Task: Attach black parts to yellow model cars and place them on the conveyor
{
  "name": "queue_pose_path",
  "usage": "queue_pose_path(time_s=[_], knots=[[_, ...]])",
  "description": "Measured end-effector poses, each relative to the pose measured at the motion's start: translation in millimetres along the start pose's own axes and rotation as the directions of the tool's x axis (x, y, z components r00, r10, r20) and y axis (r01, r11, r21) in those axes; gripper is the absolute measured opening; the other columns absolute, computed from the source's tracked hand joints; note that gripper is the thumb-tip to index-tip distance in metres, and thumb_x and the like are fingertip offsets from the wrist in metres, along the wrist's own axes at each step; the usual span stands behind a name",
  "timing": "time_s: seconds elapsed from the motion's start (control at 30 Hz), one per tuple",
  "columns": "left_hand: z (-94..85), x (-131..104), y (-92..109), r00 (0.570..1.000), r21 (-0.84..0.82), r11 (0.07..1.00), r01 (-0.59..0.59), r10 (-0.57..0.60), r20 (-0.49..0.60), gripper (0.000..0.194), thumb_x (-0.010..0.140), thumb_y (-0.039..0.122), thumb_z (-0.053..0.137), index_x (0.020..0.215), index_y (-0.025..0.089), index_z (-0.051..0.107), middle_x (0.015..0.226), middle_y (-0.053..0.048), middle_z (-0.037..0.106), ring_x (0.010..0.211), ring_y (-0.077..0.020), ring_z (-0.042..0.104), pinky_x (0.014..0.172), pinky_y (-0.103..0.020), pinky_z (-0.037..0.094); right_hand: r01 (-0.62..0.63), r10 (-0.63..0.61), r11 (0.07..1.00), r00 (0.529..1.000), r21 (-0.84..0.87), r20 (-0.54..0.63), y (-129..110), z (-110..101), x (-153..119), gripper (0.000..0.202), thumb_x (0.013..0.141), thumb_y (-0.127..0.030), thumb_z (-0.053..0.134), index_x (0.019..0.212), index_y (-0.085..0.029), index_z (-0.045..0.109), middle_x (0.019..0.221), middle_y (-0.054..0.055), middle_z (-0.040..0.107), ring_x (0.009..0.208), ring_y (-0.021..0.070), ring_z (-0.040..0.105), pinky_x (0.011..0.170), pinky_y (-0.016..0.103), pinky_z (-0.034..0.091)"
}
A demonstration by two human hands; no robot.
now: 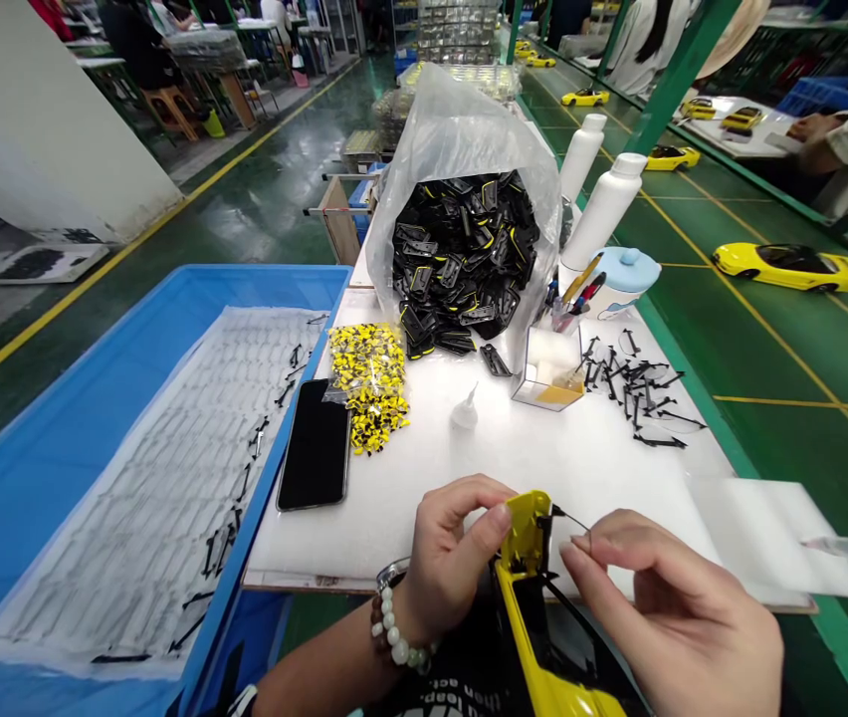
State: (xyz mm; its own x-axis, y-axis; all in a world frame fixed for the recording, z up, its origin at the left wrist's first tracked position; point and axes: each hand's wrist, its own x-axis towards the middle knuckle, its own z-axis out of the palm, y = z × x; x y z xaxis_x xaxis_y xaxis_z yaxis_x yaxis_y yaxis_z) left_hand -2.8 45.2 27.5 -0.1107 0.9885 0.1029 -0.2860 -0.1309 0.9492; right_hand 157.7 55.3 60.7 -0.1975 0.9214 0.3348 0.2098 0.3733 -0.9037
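Note:
A yellow toy car lies tilted toward me at the table's front edge, with its yellow panel raised. My left hand is closed on that panel, thumb and fingers gripping its left side. On the other side, my right hand pinches a thin dark strand between thumb and forefinger. The strand runs to a small black piece by the panel's right edge. A small white dropper bottle stands beyond my hands. Much of the car's lower body is out of frame.
A clear bag of black parts stands at the back. Yellow-black pieces and a phone lie left, beside a blue bin. Black strips, a pen box and white bottles are right. Yellow cars line a green conveyor.

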Motion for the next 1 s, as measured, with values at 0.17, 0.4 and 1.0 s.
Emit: queue_pose_path(time_s=[0.17,0.4,1.0], knots=[[0.4,-1,0,1.0,-0.001,1.0,0.021,-0.021,0.001,0.024,0.09,0.033,0.058,0.078,0.015,0.069,0.076,-0.004,0.066,0.073,-0.0161,0.059,0.069,-0.027,0.046,-0.021,0.02,0.999,0.999,-0.027,-0.029,-1,3,-1,0.019,0.078,-0.01,0.069,0.076,-0.023,0.056,0.066,-0.001,0.057,0.059,0.0135,0.056,0.05,0.024,0.046],[-2.2,-2,4,0.998,0.037,0.998,0.059,-0.06,0.013,0.026,0.091,0.033,0.056,0.078,0.015,0.068,0.075,-0.004,0.065,0.072,-0.0159,0.059,0.068,-0.026,0.046,0.023,-0.026,0.985,1.0,-0.168,-0.011,-5,0,1,0.018,0.081,-0.013,0.066,0.075,-0.023,0.053,0.065,-0.002,0.054,0.056,0.0125,0.053,0.05,0.025,0.045],[-2.3,-9,16,0.997,0.429,0.9,0.074,-0.051,-0.066,0.009,0.072,0.022,0.066,0.071,0.016,0.059,0.065,-0.002,0.064,0.06,-0.0157,0.059,0.061,-0.027,0.049,0.231,-0.176,0.925,0.964,-0.301,0.201,-10,3,14,0.018,0.083,-0.012,0.061,0.075,-0.021,0.049,0.065,-0.002,0.051,0.057,0.0111,0.052,0.051,0.024,0.044]])
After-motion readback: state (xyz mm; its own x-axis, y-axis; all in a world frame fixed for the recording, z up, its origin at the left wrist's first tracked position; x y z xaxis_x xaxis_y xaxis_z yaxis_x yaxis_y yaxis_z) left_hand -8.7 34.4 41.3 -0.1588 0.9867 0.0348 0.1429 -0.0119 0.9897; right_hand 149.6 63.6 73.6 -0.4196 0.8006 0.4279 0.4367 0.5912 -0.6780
